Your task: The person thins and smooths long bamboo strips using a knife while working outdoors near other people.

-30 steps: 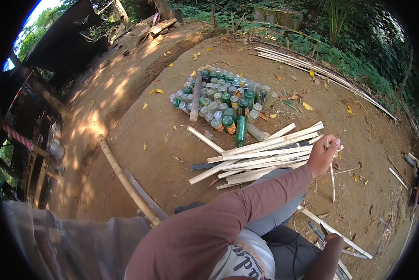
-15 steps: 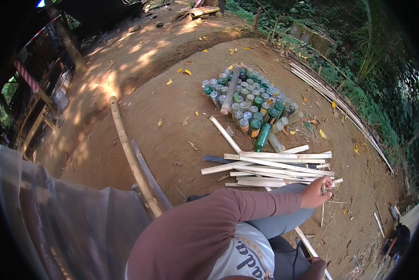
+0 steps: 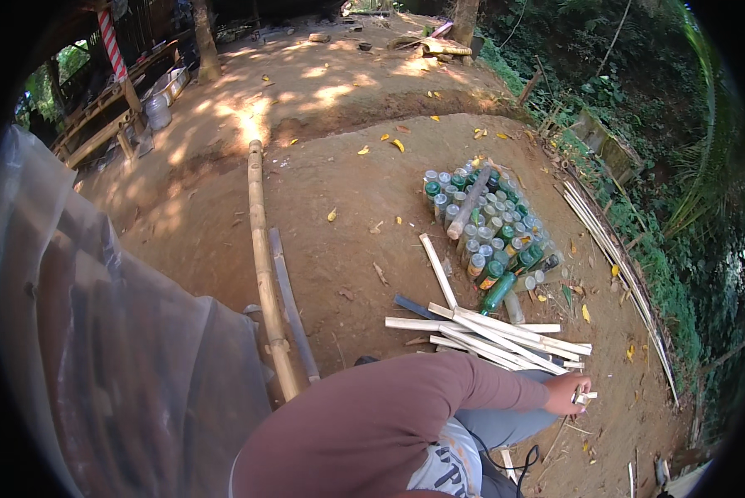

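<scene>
My left arm, in a brown sleeve, reaches across my grey-clad knee to the right. My left hand (image 3: 564, 393) is closed, with its fingers curled in at the right end of a pile of pale split bamboo strips (image 3: 505, 336). A short pale end pokes out by the fingertips, but whether the fingers hold it cannot be made out. The strips lie loosely crossed on the ground, with a dark flat strip (image 3: 414, 306) partly under them. Another pale strip (image 3: 509, 465) shows beside my leg, near a black cord (image 3: 528, 475). My right hand is out of view.
Many upturned green and clear bottles (image 3: 505, 224) stand packed beyond the strips, a short log (image 3: 470, 203) across them. A long bamboo pole (image 3: 260, 241) and a grey slat (image 3: 289, 299) lie left. Plastic sheeting (image 3: 140, 332) hangs at far left; long poles (image 3: 617, 266) line the right.
The view has shifted, so the scene sits lower and more to the right. My right hand, earlier at the lower edge by a long strip, has left the picture. My left hand stays by the pile's right end.
</scene>
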Available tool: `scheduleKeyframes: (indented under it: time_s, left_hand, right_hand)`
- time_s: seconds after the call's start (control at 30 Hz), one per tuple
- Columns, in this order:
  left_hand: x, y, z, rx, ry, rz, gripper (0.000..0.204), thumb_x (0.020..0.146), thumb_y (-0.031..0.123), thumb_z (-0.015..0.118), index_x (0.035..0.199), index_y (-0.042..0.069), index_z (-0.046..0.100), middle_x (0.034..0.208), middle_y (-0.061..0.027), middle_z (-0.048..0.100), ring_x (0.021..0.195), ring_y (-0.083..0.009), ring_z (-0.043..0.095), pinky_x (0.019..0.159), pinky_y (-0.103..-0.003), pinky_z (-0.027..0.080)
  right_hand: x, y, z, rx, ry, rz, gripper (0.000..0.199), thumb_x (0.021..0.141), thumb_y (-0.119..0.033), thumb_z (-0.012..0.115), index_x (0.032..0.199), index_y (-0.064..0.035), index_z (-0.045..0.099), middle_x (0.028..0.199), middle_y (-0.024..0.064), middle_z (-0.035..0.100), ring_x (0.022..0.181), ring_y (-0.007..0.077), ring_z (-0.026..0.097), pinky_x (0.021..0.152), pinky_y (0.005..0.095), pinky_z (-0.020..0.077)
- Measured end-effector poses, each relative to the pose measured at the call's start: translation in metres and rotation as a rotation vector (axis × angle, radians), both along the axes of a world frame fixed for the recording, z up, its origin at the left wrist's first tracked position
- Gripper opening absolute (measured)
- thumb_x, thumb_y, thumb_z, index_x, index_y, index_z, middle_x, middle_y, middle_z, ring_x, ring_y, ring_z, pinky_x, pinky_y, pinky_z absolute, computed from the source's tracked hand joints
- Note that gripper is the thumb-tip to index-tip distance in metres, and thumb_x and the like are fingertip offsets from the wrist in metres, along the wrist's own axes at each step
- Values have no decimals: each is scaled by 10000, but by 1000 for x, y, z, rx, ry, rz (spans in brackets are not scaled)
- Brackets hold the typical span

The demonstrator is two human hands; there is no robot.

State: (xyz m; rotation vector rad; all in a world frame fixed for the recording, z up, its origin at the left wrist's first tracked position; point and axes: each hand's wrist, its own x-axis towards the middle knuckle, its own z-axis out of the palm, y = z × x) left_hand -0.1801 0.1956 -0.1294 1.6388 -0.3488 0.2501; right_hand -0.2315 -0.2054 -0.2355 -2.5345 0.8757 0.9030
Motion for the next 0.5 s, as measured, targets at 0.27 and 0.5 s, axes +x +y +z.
scheduleKeyframes:
  time_s: [0.27, 0.5]
  left_hand:
    - [-3, 3, 1, 125, 40, 32, 485, 872, 361, 798, 1184, 102, 532, 1169, -156, 611, 1101, -345, 623, 935, -450, 492]
    - [5, 3, 2, 145, 84, 27, 502, 918, 392, 771, 1226, 93, 511, 1126, -165, 642, 1080, -354, 644, 902, -460, 496]
  right_hand:
    - [3, 14, 6, -3, -15, 18, 135, 889, -121, 688, 942, -5, 732, 799, 100, 700, 647, 214, 647, 619, 376, 531]
    - [-2, 4, 2, -6, -15, 11, 131, 896, -108, 683, 956, -4, 734, 800, 98, 694, 649, 216, 641, 621, 376, 530]
